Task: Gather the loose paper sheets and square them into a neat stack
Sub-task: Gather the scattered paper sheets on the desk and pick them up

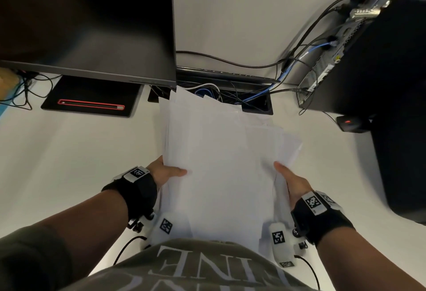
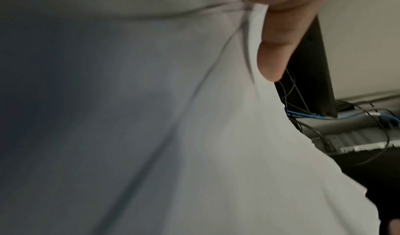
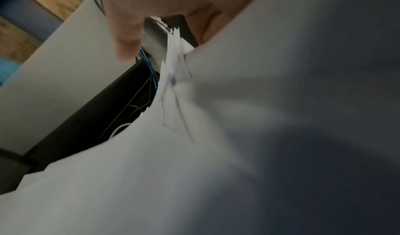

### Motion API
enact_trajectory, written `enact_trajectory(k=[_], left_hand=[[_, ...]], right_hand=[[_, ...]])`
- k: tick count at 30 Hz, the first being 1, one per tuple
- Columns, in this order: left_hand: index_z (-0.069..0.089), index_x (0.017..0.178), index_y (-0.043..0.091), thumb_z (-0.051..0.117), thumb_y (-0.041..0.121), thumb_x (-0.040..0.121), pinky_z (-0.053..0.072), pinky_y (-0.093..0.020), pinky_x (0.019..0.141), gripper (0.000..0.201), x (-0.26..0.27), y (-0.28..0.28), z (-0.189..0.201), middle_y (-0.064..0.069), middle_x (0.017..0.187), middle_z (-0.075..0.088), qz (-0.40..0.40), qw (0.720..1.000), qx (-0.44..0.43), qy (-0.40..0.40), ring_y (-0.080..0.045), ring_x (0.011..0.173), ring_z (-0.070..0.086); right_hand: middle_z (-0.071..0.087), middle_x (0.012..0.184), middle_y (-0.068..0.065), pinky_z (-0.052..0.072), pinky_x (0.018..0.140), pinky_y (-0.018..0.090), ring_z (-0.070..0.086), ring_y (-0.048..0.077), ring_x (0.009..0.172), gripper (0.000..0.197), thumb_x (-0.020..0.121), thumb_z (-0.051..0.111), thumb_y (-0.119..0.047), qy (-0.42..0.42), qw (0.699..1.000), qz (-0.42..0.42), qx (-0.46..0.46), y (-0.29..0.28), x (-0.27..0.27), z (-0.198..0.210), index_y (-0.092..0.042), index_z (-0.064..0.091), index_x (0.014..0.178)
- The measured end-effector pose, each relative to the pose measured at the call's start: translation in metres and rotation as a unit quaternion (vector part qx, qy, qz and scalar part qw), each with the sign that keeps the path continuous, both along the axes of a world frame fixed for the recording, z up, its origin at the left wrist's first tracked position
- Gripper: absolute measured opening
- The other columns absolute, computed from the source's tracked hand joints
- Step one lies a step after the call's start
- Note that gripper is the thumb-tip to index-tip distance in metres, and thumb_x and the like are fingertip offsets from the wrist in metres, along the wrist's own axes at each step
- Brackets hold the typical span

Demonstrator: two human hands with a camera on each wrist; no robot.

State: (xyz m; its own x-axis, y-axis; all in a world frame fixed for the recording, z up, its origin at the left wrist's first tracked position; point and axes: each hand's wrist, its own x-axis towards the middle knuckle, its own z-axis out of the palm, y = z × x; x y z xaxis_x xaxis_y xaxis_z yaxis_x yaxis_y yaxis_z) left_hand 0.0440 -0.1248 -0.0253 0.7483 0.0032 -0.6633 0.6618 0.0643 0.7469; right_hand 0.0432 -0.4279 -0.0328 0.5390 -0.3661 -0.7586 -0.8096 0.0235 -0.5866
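Both sides of the paper sheets (image 1: 221,175) are gripped above the desk (image 1: 69,152), left hand (image 1: 166,172) and right hand (image 1: 291,181) with thumbs on top; far edges are fanned. From the left wrist, a thumb (image 2: 279,54) is seen pinching; from the right wrist, ragged corners (image 3: 173,38) are seen, so grips should be loosened and edges tapped on the desk

Both forearms are reaching forward from the body, each wrist wearing a black strap with a white tagged block on it. The left hand (image 1: 164,172) is gripping the left edge of the paper sheets (image 1: 221,164), its thumb lying flat across the top sheet and its fingers tucked out of sight underneath. The right hand (image 1: 291,181) is mirroring it on the right edge, thumb pressing on top and pointing inward, fingers hidden below the sheets.
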Motion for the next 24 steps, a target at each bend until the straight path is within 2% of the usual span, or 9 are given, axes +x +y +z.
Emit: enact_trajectory(k=[3, 7, 10, 13, 16, 18, 20, 22, 24], left_hand=[[0.065, 0.102, 0.001, 0.080, 0.007, 0.061, 0.044, -0.041, 0.098, 0.043, -0.001, -0.006, 0.000, -0.018, 0.119, 0.063, -0.006, 0.999, -0.009, 0.054, -0.030, 0.095, 0.063], [0.058, 0.118, -0.004, 0.084, 0.028, 0.032, 0.043, -0.044, 0.104, 0.095, 0.002, -0.017, 0.001, -0.021, 0.122, 0.062, -0.056, 0.996, 0.061, 0.045, -0.034, 0.114, 0.058], [0.055, 0.121, -0.003, 0.078, 0.003, 0.062, 0.044, -0.036, 0.099, 0.064, 0.000, -0.028, 0.021, -0.022, 0.126, 0.059, -0.117, 0.988, 0.104, 0.000, -0.030, 0.109, 0.058], [0.045, 0.131, 0.003, 0.065, -0.003, 0.078, 0.039, -0.022, 0.085, 0.057, -0.003, -0.033, 0.029, -0.016, 0.129, 0.056, -0.160, 0.974, 0.152, -0.053, -0.017, 0.101, 0.049], [0.046, 0.130, 0.005, 0.067, 0.000, 0.078, 0.043, -0.025, 0.086, 0.057, -0.011, -0.029, 0.053, -0.016, 0.129, 0.057, -0.147, 0.971, 0.149, -0.112, -0.018, 0.101, 0.052], [0.054, 0.123, 0.006, 0.074, 0.007, 0.072, 0.048, -0.037, 0.094, 0.055, -0.016, -0.019, 0.074, -0.017, 0.123, 0.062, -0.135, 0.971, 0.130, -0.146, -0.026, 0.102, 0.060], [0.062, 0.116, 0.011, 0.082, 0.021, 0.060, 0.051, -0.038, 0.093, 0.060, -0.019, -0.005, 0.096, -0.010, 0.114, 0.069, -0.135, 0.964, 0.104, -0.202, -0.021, 0.101, 0.066], [0.068, 0.104, 0.023, 0.087, 0.039, 0.038, 0.055, -0.024, 0.084, 0.070, -0.022, 0.007, 0.121, 0.005, 0.101, 0.075, -0.125, 0.951, 0.083, -0.269, -0.007, 0.097, 0.069], [0.075, 0.084, 0.032, 0.088, 0.050, 0.020, 0.053, -0.011, 0.069, 0.068, -0.023, 0.014, 0.140, 0.015, 0.086, 0.076, -0.103, 0.944, 0.040, -0.310, 0.002, 0.084, 0.069]], right_hand=[[0.062, 0.091, 0.007, 0.047, 0.072, 0.028, 0.058, 0.025, 0.083, 0.050, 0.067, 0.080, -0.029, -0.042, 0.993, 0.090, -0.062, 0.002, -0.004, 0.004, -0.006, 0.059, 0.106], [0.066, 0.107, 0.014, 0.047, 0.094, 0.036, 0.061, 0.028, 0.096, 0.045, 0.059, 0.085, -0.014, -0.046, 0.992, 0.097, -0.064, 0.008, -0.010, -0.001, -0.003, 0.066, 0.098], [0.066, 0.109, 0.018, 0.047, 0.095, 0.035, 0.062, 0.031, 0.098, 0.045, 0.060, 0.084, -0.013, -0.017, 0.993, 0.101, -0.058, 0.008, -0.014, -0.003, 0.002, 0.067, 0.099], [0.066, 0.108, 0.015, 0.047, 0.087, 0.031, 0.060, 0.030, 0.096, 0.051, 0.062, 0.083, -0.010, -0.042, 0.995, 0.084, -0.041, 0.004, -0.016, 0.002, 0.006, 0.064, 0.106], [0.070, 0.068, 0.012, 0.049, 0.061, 0.025, 0.060, 0.028, 0.082, 0.028, 0.068, 0.080, -0.012, -0.063, 0.995, 0.082, -0.005, 0.000, -0.023, 0.021, -0.003, 0.065, 0.090], [0.068, 0.050, 0.003, 0.051, 0.054, 0.025, 0.061, 0.026, 0.067, 0.029, 0.066, 0.080, -0.011, -0.116, 0.991, 0.060, 0.024, -0.005, -0.030, 0.038, 0.000, 0.064, 0.087], [0.072, 0.063, 0.012, 0.055, 0.068, 0.039, 0.066, 0.028, 0.060, 0.010, 0.071, 0.074, -0.007, -0.167, 0.984, 0.036, 0.054, -0.010, -0.036, 0.059, -0.003, 0.070, 0.078], [0.071, 0.056, 0.011, 0.056, 0.067, 0.038, 0.067, 0.020, 0.047, 0.031, 0.076, 0.067, -0.005, -0.221, 0.968, 0.051, 0.102, -0.012, -0.038, 0.087, -0.006, 0.070, 0.045], [0.068, 0.046, 0.001, 0.054, 0.061, 0.033, 0.065, 0.011, 0.043, 0.026, 0.061, 0.081, -0.019, -0.261, 0.950, 0.103, 0.137, -0.019, -0.035, 0.108, -0.014, 0.069, 0.038]])
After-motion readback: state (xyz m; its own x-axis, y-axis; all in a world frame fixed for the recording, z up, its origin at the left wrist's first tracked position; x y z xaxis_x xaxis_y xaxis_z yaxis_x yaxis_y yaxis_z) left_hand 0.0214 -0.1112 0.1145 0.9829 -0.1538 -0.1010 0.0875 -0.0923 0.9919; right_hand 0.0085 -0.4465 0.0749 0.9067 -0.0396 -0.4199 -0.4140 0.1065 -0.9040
